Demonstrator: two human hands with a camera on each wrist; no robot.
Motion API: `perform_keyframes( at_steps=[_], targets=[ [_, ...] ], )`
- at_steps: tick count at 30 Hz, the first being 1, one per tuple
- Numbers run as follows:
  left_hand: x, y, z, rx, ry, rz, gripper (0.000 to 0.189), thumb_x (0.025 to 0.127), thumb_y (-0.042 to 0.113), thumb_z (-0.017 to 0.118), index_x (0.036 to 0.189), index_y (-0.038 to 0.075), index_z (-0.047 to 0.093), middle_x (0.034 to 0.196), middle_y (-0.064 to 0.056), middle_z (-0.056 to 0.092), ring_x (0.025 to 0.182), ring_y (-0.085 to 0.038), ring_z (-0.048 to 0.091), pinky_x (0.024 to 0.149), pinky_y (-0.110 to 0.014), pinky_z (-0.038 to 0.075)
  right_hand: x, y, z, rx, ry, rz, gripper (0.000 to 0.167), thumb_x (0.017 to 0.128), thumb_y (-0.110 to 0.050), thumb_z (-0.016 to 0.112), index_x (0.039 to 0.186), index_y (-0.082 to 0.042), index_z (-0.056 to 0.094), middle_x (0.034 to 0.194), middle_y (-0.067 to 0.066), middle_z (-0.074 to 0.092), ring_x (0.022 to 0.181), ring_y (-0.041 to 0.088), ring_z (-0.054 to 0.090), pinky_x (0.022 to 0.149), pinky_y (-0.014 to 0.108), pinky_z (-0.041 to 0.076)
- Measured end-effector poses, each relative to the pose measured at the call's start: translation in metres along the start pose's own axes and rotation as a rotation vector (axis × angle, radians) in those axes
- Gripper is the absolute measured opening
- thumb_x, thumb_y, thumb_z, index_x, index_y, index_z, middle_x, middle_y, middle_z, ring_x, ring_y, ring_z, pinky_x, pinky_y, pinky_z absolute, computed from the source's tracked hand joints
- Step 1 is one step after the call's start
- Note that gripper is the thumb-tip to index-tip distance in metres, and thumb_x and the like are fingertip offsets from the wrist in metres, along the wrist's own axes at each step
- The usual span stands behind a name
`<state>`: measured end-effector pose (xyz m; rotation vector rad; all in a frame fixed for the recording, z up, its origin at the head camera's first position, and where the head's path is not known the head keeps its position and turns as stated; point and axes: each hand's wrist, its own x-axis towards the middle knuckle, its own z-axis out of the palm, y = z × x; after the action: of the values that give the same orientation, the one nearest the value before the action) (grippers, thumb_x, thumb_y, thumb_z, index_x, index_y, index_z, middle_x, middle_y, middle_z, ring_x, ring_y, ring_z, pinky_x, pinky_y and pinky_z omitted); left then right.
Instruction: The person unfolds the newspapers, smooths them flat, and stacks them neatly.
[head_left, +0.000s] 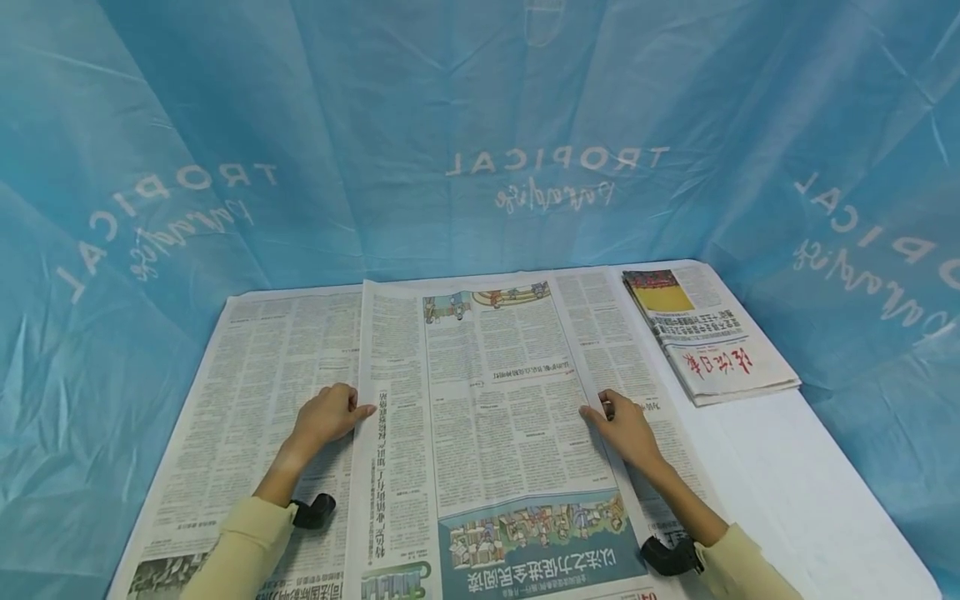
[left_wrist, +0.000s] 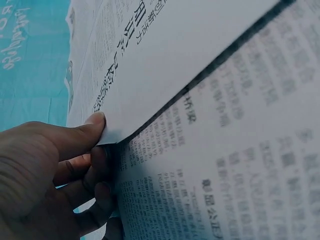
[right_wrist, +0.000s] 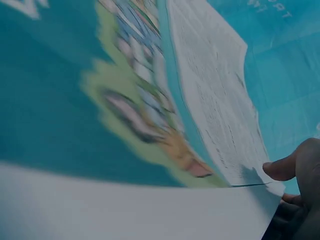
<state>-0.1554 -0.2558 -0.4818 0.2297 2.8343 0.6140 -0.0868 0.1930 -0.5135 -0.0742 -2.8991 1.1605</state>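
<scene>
A newspaper sheet (head_left: 510, 433) with cartoon pictures and a blue-green printed panel lies over a wider spread newspaper (head_left: 277, 358). At its left edge, my left hand (head_left: 326, 417) pinches the paper between thumb and fingers; the left wrist view shows the thumb (left_wrist: 92, 127) on top and the fingers curled beneath. My right hand (head_left: 628, 429) pinches the sheet's right edge at about the same height. That edge bows upward in the right wrist view, where the thumb (right_wrist: 282, 169) presses on its printed face. Fingers under the paper are partly hidden.
A stack of folded newspapers (head_left: 712, 342) lies at the back right of the white table (head_left: 810, 500). Blue curtains (head_left: 480, 100) with white lettering surround the table at the back and sides. A black wrist device (head_left: 315, 510) sits on each forearm.
</scene>
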Motion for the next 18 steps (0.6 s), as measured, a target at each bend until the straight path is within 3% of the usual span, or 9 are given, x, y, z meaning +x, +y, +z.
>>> perform_keyframes(
  at_steps=[4,8,13,18],
  targets=[
    [0.001,0.000,0.000,-0.006,-0.005,-0.009,0.046,0.092,0.031,0.068,0.059,0.015,0.041,0.052,0.004,0.028,0.049,-0.011,0.028,0.048,-0.025,0.025,-0.016,-0.001,-0.002,0.066,0.007,-0.011,0.041,0.096,-0.029,0.062,0.110,0.010,0.059,0.083,0.018,0.067,0.065,0.018,0.056,0.057,0.033,0.044],
    [0.003,0.000,0.000,0.000,-0.009,-0.014,0.047,0.091,0.032,0.069,0.059,0.015,0.040,0.052,0.004,0.028,0.049,-0.011,0.028,0.048,-0.025,0.025,-0.032,0.000,-0.009,0.112,-0.046,0.075,0.037,0.099,-0.028,0.057,0.110,0.007,0.061,0.083,0.013,0.067,0.067,0.015,0.055,0.060,0.030,0.044],
    [0.004,0.000,0.001,0.002,-0.008,-0.016,0.047,0.091,0.033,0.069,0.059,0.015,0.039,0.052,0.004,0.028,0.049,-0.011,0.027,0.048,-0.025,0.024,-0.045,-0.001,-0.015,0.208,-0.130,0.183,0.027,0.098,-0.023,0.059,0.099,0.003,0.064,0.077,0.008,0.065,0.064,0.014,0.057,0.058,0.027,0.046],
    [0.004,0.002,0.000,0.000,-0.022,-0.055,0.048,0.092,0.034,0.068,0.058,0.016,0.038,0.052,0.004,0.027,0.049,-0.011,0.027,0.048,-0.025,0.024,-0.048,-0.004,-0.018,0.221,-0.163,0.180,0.023,0.096,-0.019,0.061,0.099,0.003,0.066,0.080,0.007,0.066,0.066,0.015,0.058,0.059,0.027,0.047]
  ],
)
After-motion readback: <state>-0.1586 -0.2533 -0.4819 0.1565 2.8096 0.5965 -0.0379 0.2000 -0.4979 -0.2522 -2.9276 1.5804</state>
